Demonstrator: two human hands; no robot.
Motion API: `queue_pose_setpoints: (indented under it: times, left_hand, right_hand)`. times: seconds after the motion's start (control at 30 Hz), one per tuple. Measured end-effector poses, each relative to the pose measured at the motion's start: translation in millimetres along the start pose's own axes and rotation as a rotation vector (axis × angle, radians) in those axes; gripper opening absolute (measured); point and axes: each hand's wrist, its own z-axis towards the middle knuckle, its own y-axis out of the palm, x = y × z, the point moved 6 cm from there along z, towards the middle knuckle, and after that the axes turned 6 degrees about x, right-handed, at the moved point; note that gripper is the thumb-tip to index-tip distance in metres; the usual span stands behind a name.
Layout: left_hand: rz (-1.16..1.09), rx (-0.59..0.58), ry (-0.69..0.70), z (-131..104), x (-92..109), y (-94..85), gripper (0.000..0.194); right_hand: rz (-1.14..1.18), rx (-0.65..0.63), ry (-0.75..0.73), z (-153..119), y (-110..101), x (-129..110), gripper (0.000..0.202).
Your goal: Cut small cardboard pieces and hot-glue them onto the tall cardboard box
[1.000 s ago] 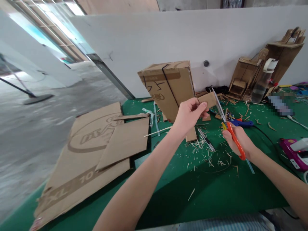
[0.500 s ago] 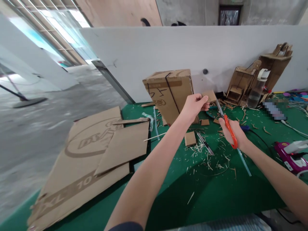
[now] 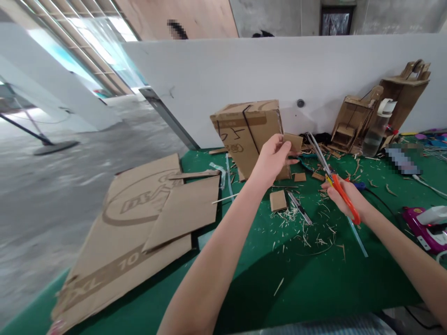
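Note:
A small piece of cardboard (image 3: 293, 142) is pinched in my left hand (image 3: 274, 156), in front of the right side of a standing cardboard box (image 3: 244, 139). My right hand (image 3: 344, 197) grips a pair of scissors (image 3: 344, 195) with orange handles, blades pointing up and away from me. The blades are slightly parted and stand apart from the cardboard, to its right. Below the hands, a square cardboard piece (image 3: 278, 201) and a utility knife (image 3: 299, 208) lie among thin shavings on the green table (image 3: 314, 288).
Flat cardboard sheets (image 3: 139, 223) cover the table's left side. At the back right stand cardboard constructions (image 3: 352, 116) and a water bottle (image 3: 375, 132). A phone (image 3: 403, 158) and a magenta power strip (image 3: 424, 228) lie at right. A white partition (image 3: 209, 74) bounds the back.
My left hand has drawn the cardboard piece left, away from the scissors. The scissors have come off the cardboard and their blades now point more upward. The view has shifted slightly.

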Motion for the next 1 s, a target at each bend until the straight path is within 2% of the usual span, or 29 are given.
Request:
queue_pose_setpoints:
  times: [0.1,0.23,0.4,0.5,0.67,0.83,1.0]
  left_hand:
    - [-0.035,-0.111,-0.008,-5,1,1.9,0.019]
    - [0.046,-0.102,0.091,-8,6,-3.1,0.043]
    - [0.200,-0.162,0.108,-13,9,-1.1,0.047]
    - [0.270,-0.224,0.142,-18,14,2.1,0.051]
    - [0.272,-0.274,0.170,-20,16,3.9,0.057]
    - [0.292,-0.251,0.182,-16,14,-0.7,0.056]
    - [0.308,-0.330,0.181,-17,11,-0.8,0.058]
  right_hand:
    - [-0.001,-0.017,-0.016,-5,-1,-1,0.042]
    - [0.042,-0.096,0.002,-9,4,4,0.038]
    - [0.006,-0.106,-0.043,-9,1,-4,0.037]
    - [0.016,-0.132,-0.018,-9,1,-5,0.034]
    - [0.065,-0.143,0.026,-9,2,0,0.032]
    - [0.043,-0.168,-0.014,-10,0,-7,0.032]
    - [0.007,-0.159,-0.068,-10,0,-9,0.033]
